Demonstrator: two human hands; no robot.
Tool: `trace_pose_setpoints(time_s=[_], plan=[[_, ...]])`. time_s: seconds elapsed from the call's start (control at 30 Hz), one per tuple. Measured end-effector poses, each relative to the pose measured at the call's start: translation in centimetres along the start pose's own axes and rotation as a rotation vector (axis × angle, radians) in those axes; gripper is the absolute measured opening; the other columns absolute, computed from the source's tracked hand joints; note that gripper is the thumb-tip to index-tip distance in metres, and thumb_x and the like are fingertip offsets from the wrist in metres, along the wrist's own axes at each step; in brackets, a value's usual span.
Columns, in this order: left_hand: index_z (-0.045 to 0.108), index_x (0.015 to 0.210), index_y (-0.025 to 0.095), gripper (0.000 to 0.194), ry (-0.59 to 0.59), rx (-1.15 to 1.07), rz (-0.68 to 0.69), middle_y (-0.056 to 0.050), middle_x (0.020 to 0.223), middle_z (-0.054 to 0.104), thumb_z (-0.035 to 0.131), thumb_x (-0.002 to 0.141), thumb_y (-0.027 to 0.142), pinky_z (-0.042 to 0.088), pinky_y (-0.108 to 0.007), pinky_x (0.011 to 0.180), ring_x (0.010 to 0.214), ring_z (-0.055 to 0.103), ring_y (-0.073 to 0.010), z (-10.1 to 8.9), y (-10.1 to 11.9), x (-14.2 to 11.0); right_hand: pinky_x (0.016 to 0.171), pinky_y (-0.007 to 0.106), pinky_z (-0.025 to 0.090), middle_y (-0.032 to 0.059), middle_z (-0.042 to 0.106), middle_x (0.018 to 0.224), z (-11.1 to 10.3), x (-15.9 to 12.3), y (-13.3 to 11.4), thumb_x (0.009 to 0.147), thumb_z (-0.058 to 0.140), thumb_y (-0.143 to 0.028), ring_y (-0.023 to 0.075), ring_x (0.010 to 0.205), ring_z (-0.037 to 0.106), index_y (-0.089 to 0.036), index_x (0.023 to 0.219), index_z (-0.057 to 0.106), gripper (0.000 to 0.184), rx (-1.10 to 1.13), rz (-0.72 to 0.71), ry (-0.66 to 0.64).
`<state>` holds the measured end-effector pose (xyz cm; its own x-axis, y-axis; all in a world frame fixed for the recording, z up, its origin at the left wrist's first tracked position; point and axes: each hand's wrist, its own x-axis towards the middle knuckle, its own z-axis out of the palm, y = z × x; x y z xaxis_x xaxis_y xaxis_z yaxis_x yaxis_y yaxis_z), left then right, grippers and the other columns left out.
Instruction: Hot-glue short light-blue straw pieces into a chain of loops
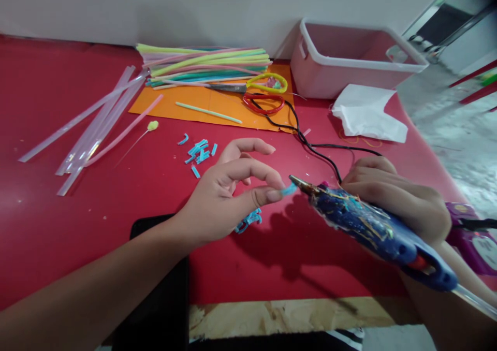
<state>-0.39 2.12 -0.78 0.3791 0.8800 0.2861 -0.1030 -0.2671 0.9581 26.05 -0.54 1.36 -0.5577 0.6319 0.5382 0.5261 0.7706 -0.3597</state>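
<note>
Between thumb and forefinger, my left hand [229, 190] pinches a short blue pipe cleaner piece [289, 189]. My right hand [399, 195] is wrapped round a blue hot glue gun [361, 224], its body crusted with dried glue. The metal nozzle points left and meets, or nearly meets, the blue piece. A clear glue stick [476, 302] sticks out of the gun's back end. Cut blue pieces [200, 151] lie in a small heap beyond my left hand, and another blue cluster [250, 219] is partly hidden beneath it.
Scissors [248, 89] and a bundle of coloured pipe cleaners [205, 66] rest on orange card [209, 114]. Clear glue sticks [99, 123] lie left, near a yellow-tipped wire [152, 126]. A pink bin [349, 71], white paper [367, 113] and black cord [322, 157] are right. A black object [155, 289] sits at the front.
</note>
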Motion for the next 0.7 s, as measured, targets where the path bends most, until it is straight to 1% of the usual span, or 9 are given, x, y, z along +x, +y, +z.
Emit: trace_pose_setpoints(time_s=[0.1,0.27,0.33,0.43,0.53,0.6,0.67,0.7], plan=[[0.074,0.081,0.023,0.005,-0.012,0.004,0.002,-0.009,0.122,0.057,0.077,0.085,0.025,0.05,-0.037,0.099,0.126,0.051,-0.0233,-0.03,0.01,-0.06,0.073,0.041,0.044,0.0006,0.06,0.069,-0.21,-0.19,0.16,0.088,0.058,-0.016,0.0166,0.062,0.058,-0.021,0.093,0.063,0.009,0.015,0.019,0.011],[0.074,0.08,0.023,0.007,-0.021,0.02,0.006,-0.008,0.121,0.056,0.077,0.085,0.026,0.046,-0.041,0.108,0.124,0.052,-0.0228,-0.08,0.02,-0.16,0.072,0.04,0.044,-0.0001,0.056,0.067,-0.19,-0.17,0.1,0.089,0.057,-0.017,0.0159,0.061,0.058,-0.02,0.091,0.063,0.007,0.049,0.008,0.011],[0.074,0.079,0.023,0.007,-0.016,0.023,-0.006,-0.008,0.122,0.056,0.077,0.085,0.027,0.047,-0.043,0.107,0.123,0.053,-0.0239,-0.06,0.01,-0.18,0.073,0.041,0.045,0.0002,0.057,0.068,-0.13,-0.19,0.1,0.089,0.058,-0.018,0.016,0.061,0.058,-0.021,0.091,0.063,0.006,0.042,0.023,0.027],[0.074,0.08,0.023,0.007,-0.01,0.019,-0.018,-0.008,0.122,0.057,0.077,0.084,0.027,0.05,-0.041,0.101,0.124,0.052,-0.0248,-0.01,0.04,-0.16,0.073,0.041,0.044,0.0014,0.058,0.071,-0.13,-0.26,0.07,0.087,0.06,-0.017,0.0162,0.062,0.059,-0.019,0.095,0.062,0.008,0.064,0.011,0.046],[0.074,0.079,0.023,0.007,-0.004,0.019,-0.021,-0.008,0.123,0.057,0.079,0.083,0.026,0.051,-0.04,0.099,0.123,0.053,-0.0245,0.02,0.15,-0.05,0.073,0.041,0.043,0.0019,0.056,0.07,-0.14,-0.21,-0.08,0.092,0.054,-0.018,0.0168,0.063,0.059,-0.019,0.095,0.061,0.007,0.067,-0.005,0.017],[0.074,0.078,0.023,0.008,-0.006,0.02,-0.018,-0.008,0.123,0.056,0.079,0.082,0.025,0.051,-0.041,0.101,0.122,0.053,-0.0244,0.01,0.2,0.01,0.075,0.041,0.042,0.0018,0.056,0.069,-0.05,-0.14,-0.14,0.094,0.05,-0.02,0.0168,0.063,0.058,-0.019,0.094,0.059,0.009,0.021,0.0,0.001],[0.073,0.077,0.022,0.008,-0.01,0.015,-0.006,-0.008,0.122,0.056,0.079,0.082,0.024,0.05,-0.042,0.102,0.122,0.053,-0.0243,-0.02,0.17,0.03,0.075,0.039,0.041,0.0009,0.058,0.069,0.15,-0.11,-0.07,0.09,0.054,-0.022,0.0167,0.062,0.056,-0.021,0.094,0.058,0.006,-0.082,0.036,0.025],[0.073,0.078,0.022,0.007,-0.009,0.014,-0.001,-0.008,0.123,0.056,0.078,0.083,0.023,0.049,-0.042,0.103,0.121,0.054,-0.024,-0.03,0.11,0.0,0.074,0.038,0.041,0.0006,0.06,0.07,0.3,-0.11,0.03,0.087,0.057,-0.024,0.0169,0.062,0.056,-0.022,0.095,0.057,0.009,-0.148,0.074,0.034]])
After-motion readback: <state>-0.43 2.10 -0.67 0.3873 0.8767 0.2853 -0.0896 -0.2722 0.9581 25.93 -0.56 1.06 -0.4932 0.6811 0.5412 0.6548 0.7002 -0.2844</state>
